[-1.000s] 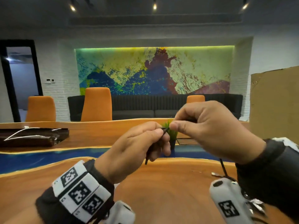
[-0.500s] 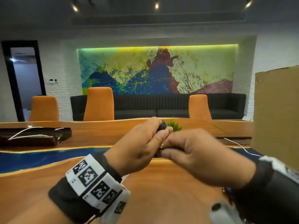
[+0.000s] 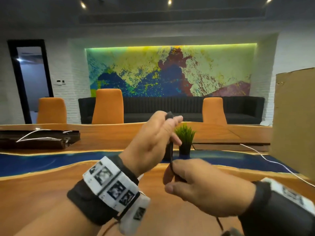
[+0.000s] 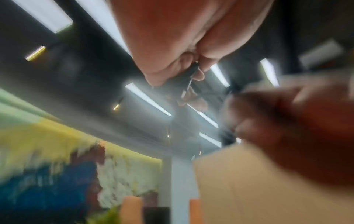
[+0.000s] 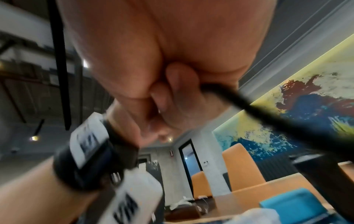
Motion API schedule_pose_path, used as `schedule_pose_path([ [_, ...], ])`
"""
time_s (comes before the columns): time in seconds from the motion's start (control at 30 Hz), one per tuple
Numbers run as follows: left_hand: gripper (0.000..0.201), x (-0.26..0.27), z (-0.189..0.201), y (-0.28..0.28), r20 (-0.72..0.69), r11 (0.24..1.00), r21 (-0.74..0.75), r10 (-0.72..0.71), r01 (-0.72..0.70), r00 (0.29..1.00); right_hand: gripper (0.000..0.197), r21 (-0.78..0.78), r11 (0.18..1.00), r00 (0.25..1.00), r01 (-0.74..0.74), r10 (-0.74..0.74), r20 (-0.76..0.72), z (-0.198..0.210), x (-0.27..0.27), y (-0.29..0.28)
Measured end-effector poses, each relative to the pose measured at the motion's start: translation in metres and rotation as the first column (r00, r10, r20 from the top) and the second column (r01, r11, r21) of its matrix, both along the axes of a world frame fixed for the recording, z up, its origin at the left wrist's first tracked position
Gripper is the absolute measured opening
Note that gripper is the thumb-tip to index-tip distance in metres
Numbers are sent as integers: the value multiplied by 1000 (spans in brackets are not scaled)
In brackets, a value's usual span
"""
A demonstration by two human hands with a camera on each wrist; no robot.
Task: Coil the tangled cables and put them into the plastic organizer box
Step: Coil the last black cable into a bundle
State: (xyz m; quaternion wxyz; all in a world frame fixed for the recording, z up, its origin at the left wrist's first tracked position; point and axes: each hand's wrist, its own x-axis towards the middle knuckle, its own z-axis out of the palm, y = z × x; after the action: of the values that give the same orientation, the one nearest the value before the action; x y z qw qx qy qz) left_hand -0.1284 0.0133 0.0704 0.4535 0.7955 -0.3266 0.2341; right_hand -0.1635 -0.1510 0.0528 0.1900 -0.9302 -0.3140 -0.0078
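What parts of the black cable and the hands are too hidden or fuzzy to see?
- Head view: the black cable vanishes inside the left hand and the right hand; its lower run leaves by the bottom edge.
- Left wrist view: motion blur smears the right hand; the cable is too small.
- Organizer box: not surely identifiable in any view.

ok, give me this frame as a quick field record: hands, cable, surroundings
left hand: raised, pinches upper end of black cable
right hand: lower, grips same cable
cable state: short stretch runs between hands, tail hangs below right hand
organizer box: not identifiable
table: wooden, blue strip
behind hands: small potted plant
right side: white cable, cardboard box
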Motion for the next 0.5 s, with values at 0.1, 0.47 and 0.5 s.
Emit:
schedule_pose_path([
  [0.1,35,0,-9,0,-23,998,67,-15,16,1000,23,6,996,992,-86,85,88,27,-7,-12],
  [0.47,26,-4,30,6,-378,648,-761,-466,17,800,27,-2,998,989,58,-57,138,-20,9,-3],
  [0.5,27,-3,21,0,-378,770,-637,-332,17,864,27,-36,999,991,5,0,131,-17,2,3],
])
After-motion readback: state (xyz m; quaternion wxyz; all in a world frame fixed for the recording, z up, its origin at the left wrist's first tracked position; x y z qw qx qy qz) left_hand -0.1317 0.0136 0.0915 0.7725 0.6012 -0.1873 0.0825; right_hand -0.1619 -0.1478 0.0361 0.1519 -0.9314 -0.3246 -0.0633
